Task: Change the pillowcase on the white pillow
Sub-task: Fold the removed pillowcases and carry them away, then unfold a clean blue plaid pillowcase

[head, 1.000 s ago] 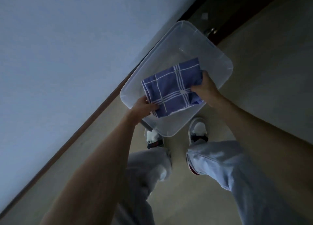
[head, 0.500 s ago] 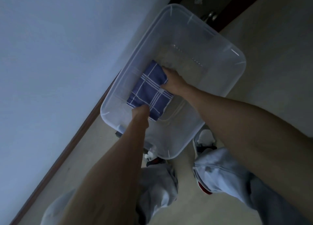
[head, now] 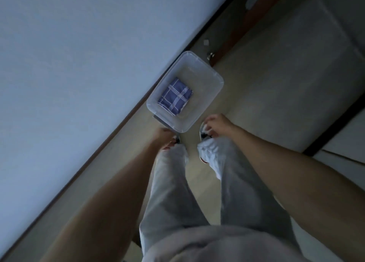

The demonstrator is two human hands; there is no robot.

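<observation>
From the head view, looking down, the folded blue checked pillowcase (head: pixel 175 97) lies inside a clear plastic storage bin (head: pixel 214 78) on the floor (head: pixel 256 84), in the bin's left part, beyond both hands and touched by neither. The left hand (head: pixel 165 138) hangs just near of the bin's near corner, over the left shoe; its fingers look loosely curled and hold nothing, though blur hides the detail. The right hand (head: pixel 214 124) hangs to the right of that corner, above the right shoe (head: pixel 203 131), fingers loosely bent and holding nothing. Nothing lies between the hands and the bin's open top. The bin stands against a pale wall (head: pixel 79 64) with a dark skirting board (head: pixel 110 138). Light grey trousers (head: pixel 173 182) fill the near middle. A dark door frame (head: pixel 237 34) runs past the far end of the bin.
</observation>
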